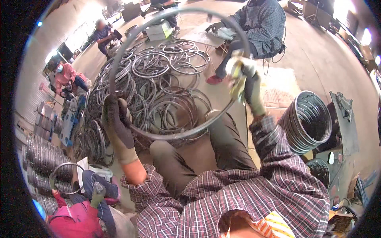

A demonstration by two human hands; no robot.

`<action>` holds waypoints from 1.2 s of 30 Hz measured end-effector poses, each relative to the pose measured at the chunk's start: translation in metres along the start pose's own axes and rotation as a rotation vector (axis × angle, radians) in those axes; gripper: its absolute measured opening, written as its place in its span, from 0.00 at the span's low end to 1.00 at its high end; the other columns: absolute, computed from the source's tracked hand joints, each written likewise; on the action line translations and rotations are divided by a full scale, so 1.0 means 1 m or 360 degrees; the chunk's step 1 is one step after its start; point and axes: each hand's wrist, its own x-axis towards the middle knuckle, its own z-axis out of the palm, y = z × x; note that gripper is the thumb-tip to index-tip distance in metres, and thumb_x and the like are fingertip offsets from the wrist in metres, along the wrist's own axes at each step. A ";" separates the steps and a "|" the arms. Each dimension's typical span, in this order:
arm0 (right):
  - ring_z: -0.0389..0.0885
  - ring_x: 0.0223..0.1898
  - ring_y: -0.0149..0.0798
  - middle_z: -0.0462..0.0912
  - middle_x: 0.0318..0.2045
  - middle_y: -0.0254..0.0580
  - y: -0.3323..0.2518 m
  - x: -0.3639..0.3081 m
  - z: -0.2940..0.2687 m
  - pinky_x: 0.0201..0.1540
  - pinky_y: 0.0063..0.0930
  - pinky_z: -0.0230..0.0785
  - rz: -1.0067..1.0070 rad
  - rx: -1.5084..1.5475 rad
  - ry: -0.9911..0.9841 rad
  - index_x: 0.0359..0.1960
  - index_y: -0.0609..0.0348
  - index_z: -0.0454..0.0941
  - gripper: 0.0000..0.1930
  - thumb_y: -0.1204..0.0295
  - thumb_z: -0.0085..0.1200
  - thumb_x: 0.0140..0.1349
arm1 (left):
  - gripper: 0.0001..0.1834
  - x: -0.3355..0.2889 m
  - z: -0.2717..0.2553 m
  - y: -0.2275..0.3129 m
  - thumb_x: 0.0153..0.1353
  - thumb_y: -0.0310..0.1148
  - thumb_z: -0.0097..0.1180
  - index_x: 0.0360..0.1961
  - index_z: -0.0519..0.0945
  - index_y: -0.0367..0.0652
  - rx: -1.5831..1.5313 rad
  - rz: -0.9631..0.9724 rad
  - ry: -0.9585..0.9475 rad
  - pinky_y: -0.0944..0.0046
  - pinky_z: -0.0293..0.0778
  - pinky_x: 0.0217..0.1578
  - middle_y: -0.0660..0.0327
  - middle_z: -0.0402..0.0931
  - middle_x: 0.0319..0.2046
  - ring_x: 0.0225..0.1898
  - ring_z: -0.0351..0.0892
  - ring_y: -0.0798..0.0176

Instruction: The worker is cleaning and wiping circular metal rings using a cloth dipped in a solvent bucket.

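A large bare metal wheel rim (pixel 178 136) is held up in front of me above my knees. My left hand (pixel 118 121), in a dark glove with a pale cuff, grips the rim at its lower left, thumb against fingers. On the opposite side my gloved right hand (pixel 253 85) is closed on a crumpled whitish-yellow cloth (pixel 237 75), pressed at the rim's right edge. Motion blurs the cloth and the fingertips around it. Through the ring shows a big heap of similar rims (pixel 154 65) on the floor.
A stack of nested rims (pixel 305 121) stands to my right by a dark panel (pixel 344 123). More rims (pixel 43 158) are stacked at left. A co-worker in pink (pixel 79 218) holds another rim nearby. Across from me a person (pixel 262 27) sits beside a small table (pixel 202 35). Cardboard (pixel 279 85) lies on the floor.
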 end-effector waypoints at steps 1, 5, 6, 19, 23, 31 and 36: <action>0.78 0.37 0.28 0.80 0.40 0.33 -0.017 0.015 0.004 0.40 0.23 0.71 -0.0249 -0.0315 0.0032 0.51 0.61 0.76 0.14 0.67 0.50 0.70 | 0.20 -0.009 0.014 0.017 0.68 0.46 0.52 0.46 0.79 0.39 0.0022 0.0002 0.0171 0.76 0.64 0.27 0.68 0.77 0.29 0.26 0.71 0.78; 0.79 0.37 0.28 0.82 0.38 0.37 -0.082 0.052 0.025 0.40 0.24 0.72 -0.0939 -0.0974 -0.0086 0.48 0.64 0.77 0.14 0.67 0.51 0.67 | 0.20 -0.008 0.028 0.026 0.68 0.47 0.52 0.46 0.79 0.39 0.0140 0.0367 0.0103 0.74 0.67 0.31 0.67 0.78 0.30 0.30 0.74 0.75; 0.79 0.37 0.28 0.82 0.39 0.38 -0.094 0.052 0.034 0.41 0.23 0.72 -0.1057 -0.1158 -0.0107 0.47 0.65 0.78 0.14 0.69 0.51 0.65 | 0.19 -0.003 0.020 0.015 0.67 0.45 0.52 0.46 0.79 0.39 0.0153 0.0261 -0.0029 0.72 0.68 0.32 0.66 0.79 0.31 0.32 0.76 0.73; 0.77 0.40 0.25 0.79 0.41 0.36 0.082 -0.057 -0.087 0.39 0.21 0.72 0.0163 -0.0360 0.0179 0.54 0.58 0.73 0.14 0.67 0.47 0.71 | 0.16 -0.031 0.028 -0.103 0.68 0.47 0.51 0.37 0.78 0.46 -0.0362 -0.0353 0.0079 0.75 0.54 0.17 0.71 0.68 0.20 0.18 0.61 0.78; 0.79 0.41 0.30 0.80 0.44 0.38 0.083 -0.116 -0.041 0.44 0.25 0.74 0.0289 -0.0386 0.0117 0.56 0.63 0.72 0.18 0.66 0.51 0.70 | 0.17 -0.030 -0.003 -0.130 0.68 0.47 0.49 0.39 0.77 0.45 -0.0355 -0.0351 0.0095 0.74 0.55 0.18 0.70 0.68 0.20 0.18 0.61 0.75; 0.80 0.39 0.33 0.82 0.42 0.40 0.035 -0.129 -0.054 0.41 0.27 0.72 0.0619 -0.1380 0.0314 0.52 0.64 0.76 0.21 0.59 0.49 0.69 | 0.22 -0.052 -0.004 -0.111 0.69 0.53 0.48 0.23 0.68 0.50 -0.0896 -0.0586 -0.0013 0.73 0.48 0.12 0.74 0.54 0.11 0.10 0.50 0.76; 0.78 0.34 0.29 0.81 0.33 0.35 0.145 -0.181 -0.256 0.37 0.24 0.71 0.0651 -0.0856 0.0543 0.51 0.61 0.77 0.18 0.61 0.52 0.68 | 0.24 -0.050 0.005 -0.103 0.67 0.56 0.51 0.23 0.66 0.50 -0.0604 -0.0536 0.0120 0.72 0.46 0.13 0.74 0.51 0.11 0.11 0.49 0.76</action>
